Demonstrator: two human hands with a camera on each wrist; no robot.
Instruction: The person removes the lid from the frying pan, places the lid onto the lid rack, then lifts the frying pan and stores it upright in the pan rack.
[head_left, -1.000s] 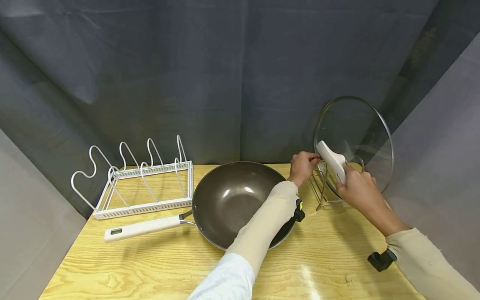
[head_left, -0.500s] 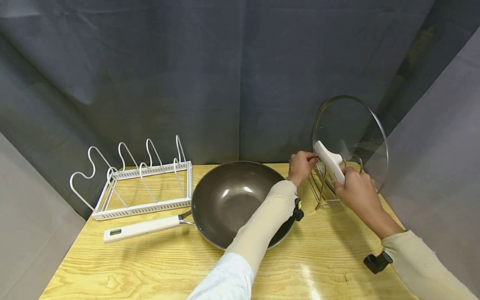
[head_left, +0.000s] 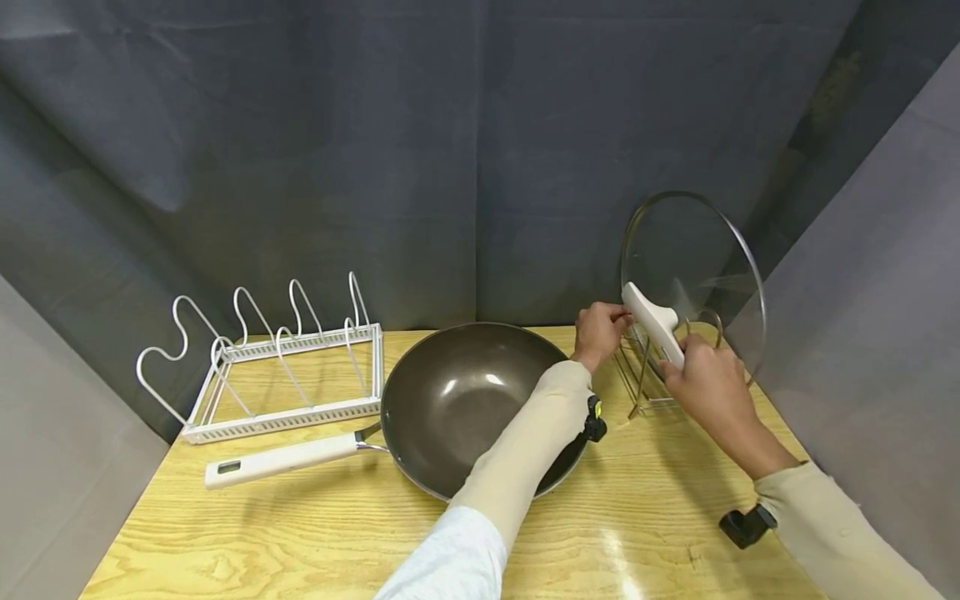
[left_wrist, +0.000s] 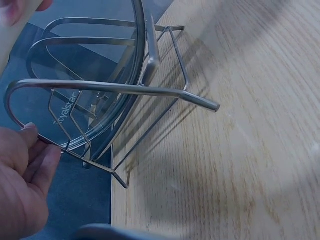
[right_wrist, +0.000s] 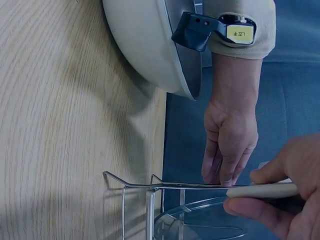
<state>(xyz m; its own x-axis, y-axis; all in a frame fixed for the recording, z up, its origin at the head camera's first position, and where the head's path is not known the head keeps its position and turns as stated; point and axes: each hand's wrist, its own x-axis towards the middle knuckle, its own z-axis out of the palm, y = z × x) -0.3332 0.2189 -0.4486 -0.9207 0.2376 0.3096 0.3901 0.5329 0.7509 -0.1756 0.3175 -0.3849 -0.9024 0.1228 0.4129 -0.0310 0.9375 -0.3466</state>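
Note:
A round glass lid (head_left: pixel 693 242) with a metal rim stands on edge in a metal wire lid rack (left_wrist: pixel 112 88) at the right of the table. My right hand (head_left: pixel 708 379) grips the lid's white handle (head_left: pixel 651 323), thumb and fingers around its lower part. With thumb and fingertips, my left hand (left_wrist: pixel 25 175) pinches the rack's front wire loop. Beside my left forearm sits a dark wok (head_left: pixel 468 404), its inside partly covered by that arm. In the right wrist view the left hand (right_wrist: pixel 231 140) reaches down against the rack wire.
A white rack with wire dividers (head_left: pixel 292 415) stands at the back left. The wok's white handle (head_left: pixel 285 461) points left in front of it. Dark curtain (head_left: pixel 390 167) hangs behind the wooden table (head_left: pixel 600 533), and grey panels close both sides.
My right hand and the lid have shifted a little to the left, the lid turning slightly. The left hand keeps its pinch on the rack. The head view has drifted slightly.

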